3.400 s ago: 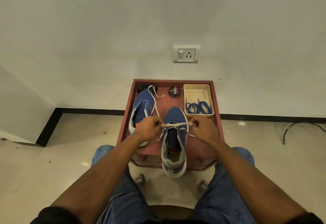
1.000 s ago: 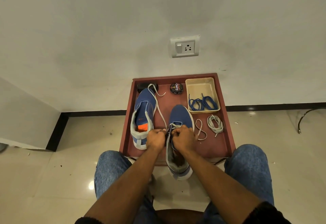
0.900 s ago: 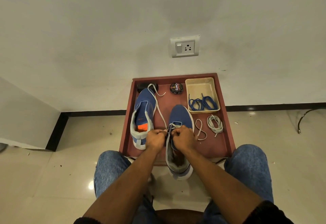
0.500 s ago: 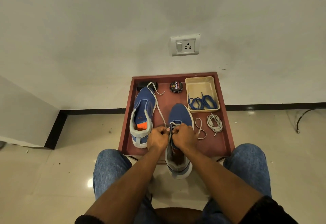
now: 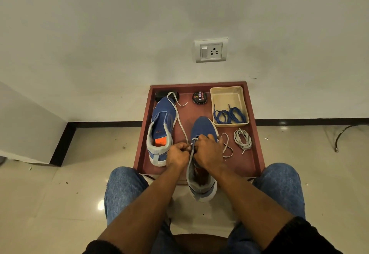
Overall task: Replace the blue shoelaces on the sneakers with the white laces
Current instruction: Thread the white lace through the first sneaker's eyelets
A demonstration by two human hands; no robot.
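The sneakers (image 5: 162,120) are blue with grey trim, the surface (image 5: 242,161) is reddish-brown, the tray (image 5: 227,98) is beige holding blue laces (image 5: 229,115), and the coiled lace (image 5: 242,139) is white.

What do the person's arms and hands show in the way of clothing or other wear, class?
Black knitted sleeves are pushed up near the elbows, leaving both forearms bare. The left hand and right hand are bare: no gloves, rings, watch or bands visible.

Both hands, left hand (image 5: 178,153) & right hand (image 5: 207,150), pinch white lace (image 5: 182,128) over near sneaker (image 5: 203,128) on red table (image 5: 246,161).
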